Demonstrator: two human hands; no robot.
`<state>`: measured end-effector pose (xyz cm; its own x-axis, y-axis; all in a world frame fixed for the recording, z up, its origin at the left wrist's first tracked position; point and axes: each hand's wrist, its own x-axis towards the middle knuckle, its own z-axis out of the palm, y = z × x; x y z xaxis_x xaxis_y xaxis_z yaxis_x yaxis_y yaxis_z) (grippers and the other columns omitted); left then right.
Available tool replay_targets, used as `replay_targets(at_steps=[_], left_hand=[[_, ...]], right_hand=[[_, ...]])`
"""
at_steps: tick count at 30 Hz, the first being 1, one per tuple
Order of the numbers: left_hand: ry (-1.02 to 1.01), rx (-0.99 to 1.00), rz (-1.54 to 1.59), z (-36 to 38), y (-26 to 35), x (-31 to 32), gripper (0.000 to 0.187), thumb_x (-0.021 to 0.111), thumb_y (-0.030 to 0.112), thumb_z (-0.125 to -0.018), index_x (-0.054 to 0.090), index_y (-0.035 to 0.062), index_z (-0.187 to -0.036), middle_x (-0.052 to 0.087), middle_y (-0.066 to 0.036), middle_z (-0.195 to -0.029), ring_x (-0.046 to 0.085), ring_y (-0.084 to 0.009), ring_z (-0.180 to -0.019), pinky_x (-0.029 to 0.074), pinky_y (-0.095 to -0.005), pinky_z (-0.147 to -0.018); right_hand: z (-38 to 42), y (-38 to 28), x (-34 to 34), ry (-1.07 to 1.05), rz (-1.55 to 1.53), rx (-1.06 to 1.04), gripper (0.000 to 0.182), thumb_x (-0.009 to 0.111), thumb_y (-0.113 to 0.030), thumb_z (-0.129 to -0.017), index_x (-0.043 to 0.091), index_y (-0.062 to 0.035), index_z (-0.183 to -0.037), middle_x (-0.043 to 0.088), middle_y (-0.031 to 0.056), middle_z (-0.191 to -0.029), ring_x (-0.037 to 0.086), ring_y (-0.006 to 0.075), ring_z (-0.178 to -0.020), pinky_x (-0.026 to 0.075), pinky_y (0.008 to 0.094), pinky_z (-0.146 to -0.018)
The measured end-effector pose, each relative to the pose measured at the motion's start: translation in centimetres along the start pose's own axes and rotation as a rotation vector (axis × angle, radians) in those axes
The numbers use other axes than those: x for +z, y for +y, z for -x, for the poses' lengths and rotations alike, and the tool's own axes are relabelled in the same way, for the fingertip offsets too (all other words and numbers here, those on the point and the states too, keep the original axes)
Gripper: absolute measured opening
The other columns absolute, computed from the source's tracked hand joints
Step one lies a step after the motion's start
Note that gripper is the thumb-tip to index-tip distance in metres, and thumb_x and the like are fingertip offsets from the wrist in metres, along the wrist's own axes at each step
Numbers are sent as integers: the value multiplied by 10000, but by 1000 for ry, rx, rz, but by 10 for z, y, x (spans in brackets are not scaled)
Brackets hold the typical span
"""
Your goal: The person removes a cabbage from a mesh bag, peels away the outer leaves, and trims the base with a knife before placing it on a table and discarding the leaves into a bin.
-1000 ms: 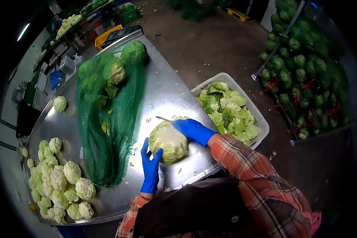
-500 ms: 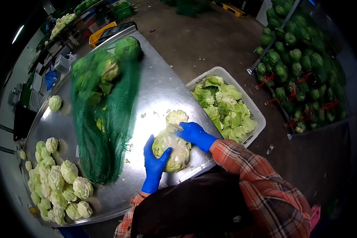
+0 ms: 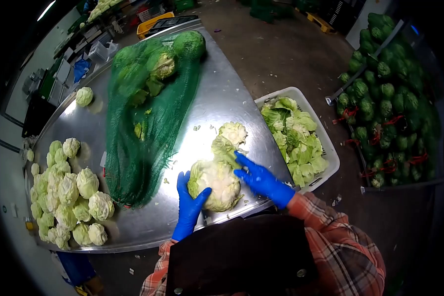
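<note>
A pale green cabbage (image 3: 214,190) rests on the metal table near its front edge, its whitish side facing up. My left hand (image 3: 188,209), in a blue glove, grips it from the left, thumb across the near side. At the upper right of the head, my blue-gloved right hand (image 3: 264,181) has its fingertips on a partly loosened cabbage leaf (image 3: 224,149); the thumb is hidden. Just beyond lies a loose piece of cabbage leaf (image 3: 234,132), pale and crumpled.
A green mesh sack (image 3: 148,133) with several cabbages lies across the metal table (image 3: 217,89). Trimmed cabbages (image 3: 68,190) are piled at the left. Right of the table stands a white crate (image 3: 333,157) of leaves. Bagged cabbages (image 3: 387,106) are stacked farther right.
The view has shifted, so the table sits higher and more to the right. My right hand has drawn back a little from the cabbage, and a leaf now stands away from its upper side.
</note>
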<state>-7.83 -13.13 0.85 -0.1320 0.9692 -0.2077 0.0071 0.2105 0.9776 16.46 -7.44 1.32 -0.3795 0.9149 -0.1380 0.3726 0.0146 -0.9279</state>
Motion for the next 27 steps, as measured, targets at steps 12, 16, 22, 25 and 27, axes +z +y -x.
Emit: replay_targets(at_steps=[12, 16, 22, 25, 27], left_hand=[[-63, 310, -316, 16, 4, 17, 1092, 809, 222, -658, 120, 9, -1478, 250, -186, -1455, 298, -305, -1331, 249, -414, -1110], [-54, -60, -80, 22, 17, -16, 982, 812, 183, -702, 199, 43, -1457, 290, -161, -1449, 400, -286, -1279, 326, -417, -1066], [-203, -82, -277, 14, 41, -29, 938, 833, 246, -686, 310, 45, -1438, 456, -165, -1277, 476, -284, -1197, 397, -375, -1007], [-159, -199, -277, 18, 37, -30, 980, 836, 280, -687, 277, 44, -1457, 470, -186, -1181, 498, -299, -1145, 413, -387, -988], [-116, -183, -282, 24, 32, -19, 986, 838, 300, -684, 280, 24, -1449, 465, -203, -1178, 498, -310, -1141, 418, -404, -977]], right_hand=[[-14, 31, -9, -147, -256, 631, 585, 528, -595, -870, 602, -20, -952, 582, 73, -633, 491, 127, -446, 409, 258, -385], [-17, 18, 9, -104, -350, 497, 509, 605, -475, -872, 591, -10, -1080, 581, 54, -699, 496, 105, -475, 414, 250, -421], [-49, 11, 28, -139, -356, 482, 547, 587, -417, -902, 475, -53, -1296, 559, 31, -740, 492, 90, -520, 418, 225, -453], [-42, 7, 20, -149, -388, 459, 559, 571, -410, -912, 426, -83, -1342, 549, 32, -729, 469, 89, -507, 407, 224, -438], [-20, -35, 4, -93, -310, 411, 548, 553, -393, -925, 397, -100, -1361, 531, 29, -710, 437, 82, -485, 395, 225, -419]])
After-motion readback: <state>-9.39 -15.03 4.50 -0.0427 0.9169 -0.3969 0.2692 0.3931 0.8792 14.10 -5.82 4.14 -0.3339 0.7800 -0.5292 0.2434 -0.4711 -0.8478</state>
